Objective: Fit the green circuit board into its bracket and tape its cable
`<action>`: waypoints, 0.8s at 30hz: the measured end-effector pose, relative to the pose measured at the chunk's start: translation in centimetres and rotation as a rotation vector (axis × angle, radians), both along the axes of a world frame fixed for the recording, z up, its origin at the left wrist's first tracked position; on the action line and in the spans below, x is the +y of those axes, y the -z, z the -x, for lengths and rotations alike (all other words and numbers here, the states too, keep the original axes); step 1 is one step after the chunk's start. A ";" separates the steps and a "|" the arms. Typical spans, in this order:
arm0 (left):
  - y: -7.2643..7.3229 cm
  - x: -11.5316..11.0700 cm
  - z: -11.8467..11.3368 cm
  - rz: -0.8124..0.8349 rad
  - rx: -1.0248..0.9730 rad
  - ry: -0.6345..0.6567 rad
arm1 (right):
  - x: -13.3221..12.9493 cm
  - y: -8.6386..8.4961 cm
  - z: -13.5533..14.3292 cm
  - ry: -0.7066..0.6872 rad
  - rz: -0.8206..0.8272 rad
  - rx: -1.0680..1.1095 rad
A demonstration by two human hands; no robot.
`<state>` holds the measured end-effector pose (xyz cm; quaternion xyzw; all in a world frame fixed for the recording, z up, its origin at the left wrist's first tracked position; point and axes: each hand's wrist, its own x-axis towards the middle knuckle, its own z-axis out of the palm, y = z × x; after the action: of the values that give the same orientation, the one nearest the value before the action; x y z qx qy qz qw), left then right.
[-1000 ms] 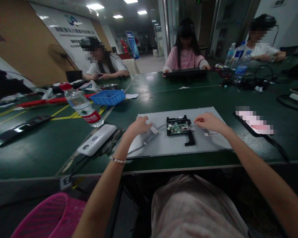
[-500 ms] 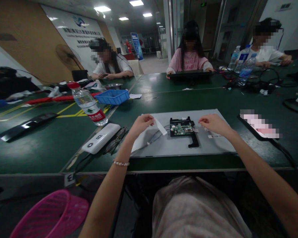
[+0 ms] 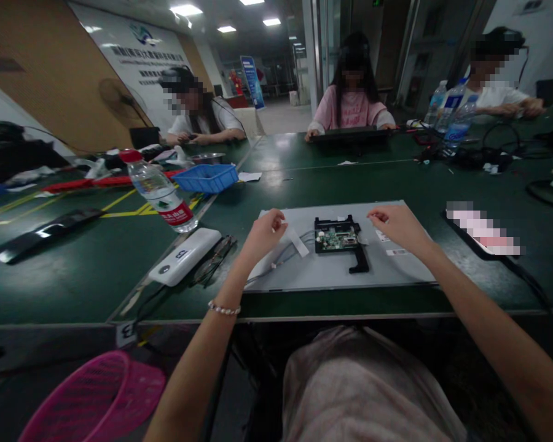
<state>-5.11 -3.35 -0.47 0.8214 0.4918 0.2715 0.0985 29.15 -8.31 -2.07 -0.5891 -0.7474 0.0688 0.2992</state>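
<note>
My left hand (image 3: 266, 234) is over the left part of a flat grey-white panel (image 3: 295, 279), with fingers curled together. A narrow white strip (image 3: 298, 242) runs from its fingertips down across thin grey cables (image 3: 279, 263); the grip itself is partly hidden. My right hand (image 3: 399, 228) hovers at the panel's right side, thumb and fingers closed in a pinch, and whatever may be in them is too small to make out. Between both hands lies a green circuit board (image 3: 337, 239) in a black bracket (image 3: 360, 261). White labels (image 3: 397, 252) are stuck on the panel near my right hand.
Left of the panel are glasses (image 3: 214, 261), a white power bank (image 3: 185, 256) and a tilted water bottle (image 3: 162, 195). A blue basket (image 3: 206, 179) stands behind; a phone (image 3: 483, 228) lies right. Below left is a pink bin (image 3: 96, 399). Several people sit around the table.
My left hand has shifted slightly down, and the strip's lower end sits a little lower. My right hand has moved slightly up and left. The board stays in place.
</note>
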 end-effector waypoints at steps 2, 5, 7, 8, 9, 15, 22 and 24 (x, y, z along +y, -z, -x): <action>-0.2 -0.5 -0.4 -0.044 0.088 0.144 | 0.1 0.1 -0.2 -0.003 -0.008 0.001; 0.0 -1.3 -0.9 -0.021 0.266 0.315 | 0.2 0.2 -0.3 0.000 -0.006 0.000; 0.2 -1.5 -1.1 -0.008 0.331 0.338 | 0.2 0.2 -0.3 0.003 -0.004 0.003; 0.4 -1.5 -1.2 -0.001 0.341 0.333 | 0.1 0.1 -0.2 0.003 -0.004 0.006; 0.5 -1.5 -1.2 0.006 0.342 0.326 | 0.1 0.1 -0.2 0.004 -0.004 0.010; 1.1 -1.0 -0.9 0.042 0.311 0.321 | -0.1 -0.2 -0.1 0.004 -0.001 -0.014; 1.3 -0.8 -0.5 0.126 0.359 0.324 | -0.1 -0.3 -0.3 0.007 -0.005 -0.037; 1.1 -1.0 -0.4 0.138 0.363 0.323 | -0.1 -0.3 -0.3 0.006 -0.003 -0.033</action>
<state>-4.67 -4.34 -1.58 0.9159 0.3814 0.0661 0.1066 29.50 -8.37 -1.77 -0.5920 -0.7506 0.0572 0.2879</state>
